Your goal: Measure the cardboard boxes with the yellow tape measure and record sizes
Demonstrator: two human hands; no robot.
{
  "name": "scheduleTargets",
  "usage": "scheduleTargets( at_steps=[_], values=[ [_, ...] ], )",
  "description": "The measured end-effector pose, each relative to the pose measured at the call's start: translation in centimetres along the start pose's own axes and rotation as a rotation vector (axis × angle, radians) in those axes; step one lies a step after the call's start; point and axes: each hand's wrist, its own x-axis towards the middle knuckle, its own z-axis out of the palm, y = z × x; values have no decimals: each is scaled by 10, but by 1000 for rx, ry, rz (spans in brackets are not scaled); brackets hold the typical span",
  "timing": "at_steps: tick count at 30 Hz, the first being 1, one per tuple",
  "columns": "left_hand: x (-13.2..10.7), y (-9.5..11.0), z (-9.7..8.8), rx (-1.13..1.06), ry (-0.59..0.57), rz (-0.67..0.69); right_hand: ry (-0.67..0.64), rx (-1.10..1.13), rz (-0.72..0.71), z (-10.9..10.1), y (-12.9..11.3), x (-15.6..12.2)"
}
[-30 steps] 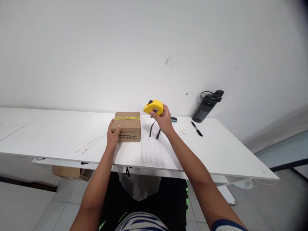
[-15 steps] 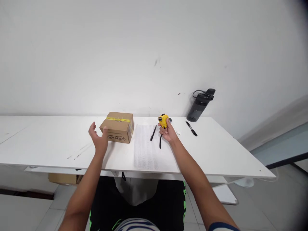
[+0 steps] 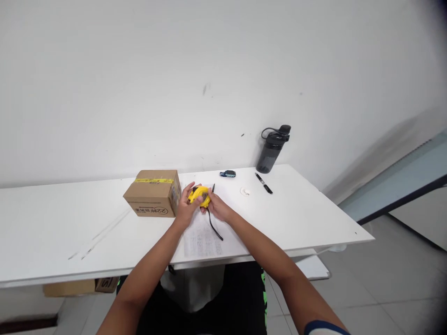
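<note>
paper (image 3: pixel 206 242) at lower centre, its lines too blurred for me to read, yellow tape measure (image 3: pixel 201 191) partly covered by left grip (image 3: pixel 186 209) and right grip (image 3: pixel 218 208), pen (image 3: pixel 213 188) behind them mostly hidden, surface (image 3: pixel 70 218) cut off at frame left

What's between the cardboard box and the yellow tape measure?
In the head view, your left hand lies between the box and the tape measure it's holding.

We are seeing a dark bottle (image 3: pixel 269 154) standing, a black marker (image 3: pixel 263 183) lying just in front of it, a small dark-blue object (image 3: pixel 228 173) to its left, and a whitish curl (image 3: pixel 246 192) front-left of it.
</note>
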Motion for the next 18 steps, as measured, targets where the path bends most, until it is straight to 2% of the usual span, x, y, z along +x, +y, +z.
scheduleTargets(
  at_steps=[3,5,8,10,12,14,16,18],
  values=[
    [3,3,-8,-43,85,-13,-17,-150,58,-4,-4,1],
    [4,2,-9,-109,140,-85,49,-349,84,-11,-9,-1],
    [4,-3,-7,-195,184,-216,335,-934,-20,-28,-20,-4],
    [3,-5,-6,-168,188,-241,445,-1371,-60,-41,-27,-2],
    [2,-6,-7,-65,151,-218,354,-1730,25,-51,-34,4],
    [0,-6,-9,53,91,-168,142,-1981,105,-58,-39,12],
    [-2,-4,-10,149,50,-107,-72,-2102,69,-61,-42,18],
    [-3,-2,-12,240,46,-52,-184,-2094,-43,-63,-43,19]
  ],
)
